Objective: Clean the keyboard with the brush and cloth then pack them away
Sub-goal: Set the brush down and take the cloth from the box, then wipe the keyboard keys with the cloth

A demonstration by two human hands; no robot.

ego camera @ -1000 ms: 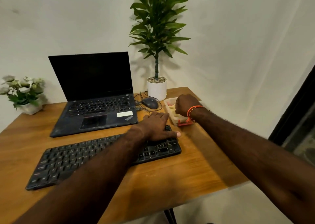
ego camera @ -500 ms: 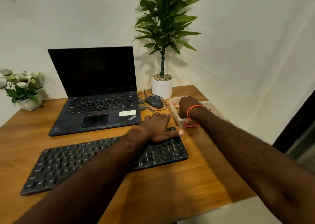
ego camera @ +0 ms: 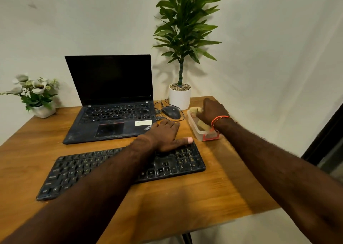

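Keyboard [ego camera: 122,167] sits flat on the wooden desk [ego camera: 194,203], my left hand [ego camera: 163,135] spread open and pressing its right end to pin it. My right hand [ego camera: 211,112] is down in the clear plastic container [ego camera: 199,132] beside the mouse [ego camera: 171,112], fingers curled onto something yellowish, cloth or brush, can't tell which. Risk as I see it: container is light and near the desk edge, so a snagged pull could drag or tip it.

Head view, down over desk [ego camera: 213,197]
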